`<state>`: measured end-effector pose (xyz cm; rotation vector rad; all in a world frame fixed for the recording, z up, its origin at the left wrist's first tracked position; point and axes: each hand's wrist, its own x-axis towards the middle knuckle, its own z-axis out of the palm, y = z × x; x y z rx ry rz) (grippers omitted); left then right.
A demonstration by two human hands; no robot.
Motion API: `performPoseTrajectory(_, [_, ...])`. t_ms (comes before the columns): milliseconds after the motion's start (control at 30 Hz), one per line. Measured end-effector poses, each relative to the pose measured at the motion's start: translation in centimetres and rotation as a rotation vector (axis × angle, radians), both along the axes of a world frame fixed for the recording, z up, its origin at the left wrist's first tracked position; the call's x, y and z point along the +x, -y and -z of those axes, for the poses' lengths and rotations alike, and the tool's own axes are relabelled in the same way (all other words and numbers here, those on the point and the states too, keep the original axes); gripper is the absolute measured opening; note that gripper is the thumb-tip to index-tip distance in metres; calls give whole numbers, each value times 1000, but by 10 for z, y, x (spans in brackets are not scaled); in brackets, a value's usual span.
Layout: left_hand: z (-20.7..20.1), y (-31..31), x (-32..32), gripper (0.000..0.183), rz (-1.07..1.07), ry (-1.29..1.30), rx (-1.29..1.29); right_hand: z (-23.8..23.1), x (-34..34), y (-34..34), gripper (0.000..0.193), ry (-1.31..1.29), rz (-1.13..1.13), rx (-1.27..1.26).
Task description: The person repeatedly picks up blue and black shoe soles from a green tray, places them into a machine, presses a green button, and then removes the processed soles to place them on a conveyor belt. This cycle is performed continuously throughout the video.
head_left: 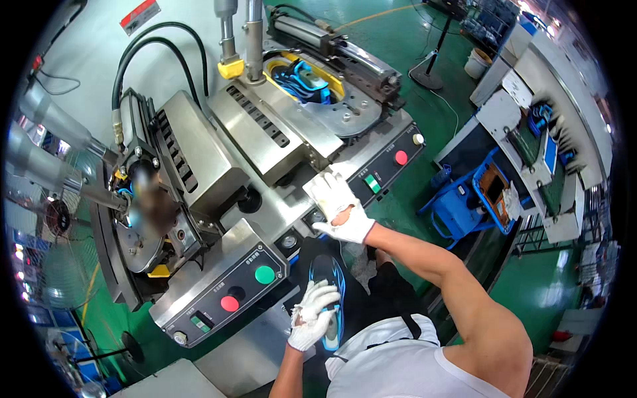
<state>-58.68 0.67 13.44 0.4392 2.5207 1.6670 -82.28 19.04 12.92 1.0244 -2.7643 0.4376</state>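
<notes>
My left hand (313, 313), in a white glove, is wrapped around a black sneaker (323, 268) with bright blue edging, held in front of my body. My right hand (340, 209), gloved too with skin showing at a gap in the back, lies with fingers stretched out over the metal front of the machine (282, 205). It holds nothing that I can see. In the far station of the machine, a blue and black shoe (302, 81) sits inside a yellow-lined opening. The near station (142, 235) on the left is partly blurred.
Below my hands runs a control panel (219, 285) with red and green buttons; another panel (395, 159) is at the right. A blue chair-like stand (451, 209) bears a tray. Beyond it, a conveyor (544, 152) carries brushes and shoes. A fan (60, 219) stands left.
</notes>
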Motion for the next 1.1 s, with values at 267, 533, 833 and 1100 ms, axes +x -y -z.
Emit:
performPoseTrajectory(267, [-2, -51, -9, 28, -150, -88, -47, -17, 98, -91, 98, 297, -12, -470])
performPoseTrajectory(533, [-101, -200, -68, 38, 86, -402, 43, -46, 278, -191, 130, 578, 333, -657])
performPoseTrajectory(833, [-172, -383, -69, 68, 669, -717, 266, -26, 290, -326, 48, -94, 919, -1424])
performPoseTrajectory(1100, [-70, -266, -64, 49, 494, -245, -129, -70, 182, -548, 69, -772, 1432, -1201])
